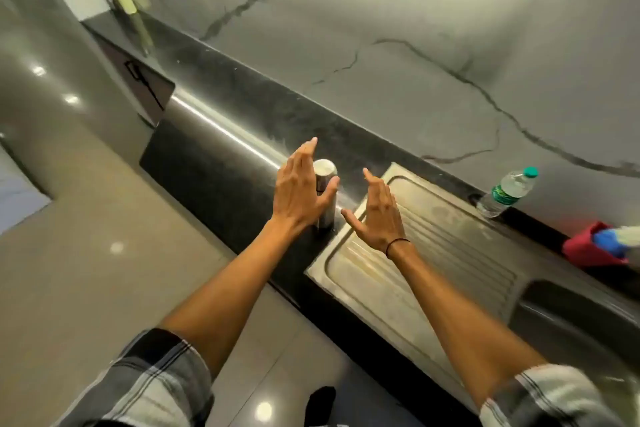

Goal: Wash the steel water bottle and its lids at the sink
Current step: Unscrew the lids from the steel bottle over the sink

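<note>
Step in hand, as judged: the pick-up, before any washing. The bottle (325, 194) stands upright on the dark counter (242, 107), just off the left edge of the steel drainboard (433, 253), near frame centre. It appears capped, though the top is only a pale disc at this range; no separate lids are visible. Left hand (298, 191) sits at the bottle's 9 o'clock, fingers (306, 152) straight and spread, thumb hooked across the front of the body. Whether the thumb touches the steel cannot be told; the fingers have not wrapped it, so no grip. Right hand (381, 215) is at the bottle's 3 o'clock, above the drainboard, apart from the bottle, fingers extended, thumb out toward it, holding nothing. A dark band circles that wrist. The sink (571, 308) lies at about 4 o'clock from the bottle, past the drainboard. A plastic bottle (509, 192) with a green cap stands at 3 o'clock by the wall; a red cloth (585, 250) lies beyond. Next move calls for: closing the left fingers around the body, lifting it, and carrying it right to the sink; the right hand is free to unscrew the top. The smooth steel may slip under a loose hold.
</note>
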